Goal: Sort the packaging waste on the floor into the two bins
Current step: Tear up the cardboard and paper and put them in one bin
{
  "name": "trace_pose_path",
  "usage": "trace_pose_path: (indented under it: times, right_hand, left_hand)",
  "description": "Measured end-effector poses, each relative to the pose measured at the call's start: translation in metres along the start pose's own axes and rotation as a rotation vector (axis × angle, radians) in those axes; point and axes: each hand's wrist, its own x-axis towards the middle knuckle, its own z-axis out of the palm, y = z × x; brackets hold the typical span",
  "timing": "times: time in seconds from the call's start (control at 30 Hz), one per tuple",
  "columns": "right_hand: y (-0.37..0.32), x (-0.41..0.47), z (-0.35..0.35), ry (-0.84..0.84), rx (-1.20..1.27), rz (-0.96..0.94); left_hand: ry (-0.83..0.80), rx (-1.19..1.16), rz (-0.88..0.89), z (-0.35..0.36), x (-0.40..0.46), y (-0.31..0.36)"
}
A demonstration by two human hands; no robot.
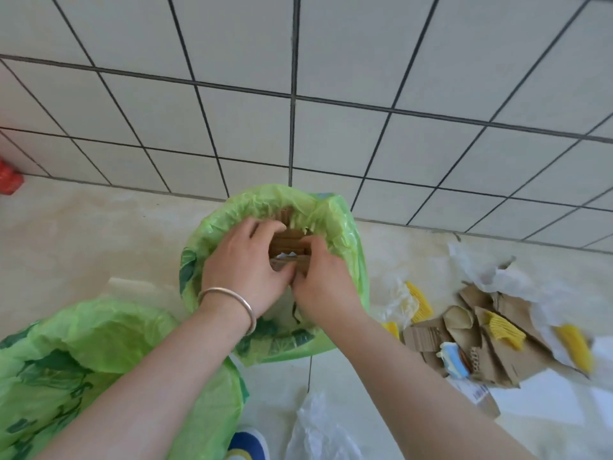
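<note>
Both hands pressing cardboard into the far bin

The left hand (245,270) and right hand (323,280) are meeting over the far bin (345,220), fingers curled narrow and pinching a brown cardboard piece (287,247); it is lying directly under the fingertips, long axis running left to right, both hands equally near; the remaining cardboard pile (497,346) is sitting on the floor (99,227) by the right arm; the near bin (83,360) is waiting under the left forearm.
</note>
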Motion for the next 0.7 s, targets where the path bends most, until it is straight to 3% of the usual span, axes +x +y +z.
trace_pose_path:
  times: [0.1,0.33,0.57,0.7]
  right_hand:
    - [0.015,-0.017,-0.021,0.093,0.025,-0.037]
    - [0.089,-0.056,-0.069,0.239,-0.079,-0.009]
    - [0.180,-0.078,-0.076,0.216,-0.022,0.238]
    - [0.229,-0.098,-0.052,0.036,0.008,0.398]
  left_hand:
    - [0.075,-0.106,0.151,0.003,-0.002,0.026]
    - [-0.039,-0.309,0.376,0.049,-0.021,0.107]
    - [-0.344,-0.414,0.247,0.130,-0.048,0.154]
    - [-0.509,-0.408,0.168,0.177,-0.069,0.157]
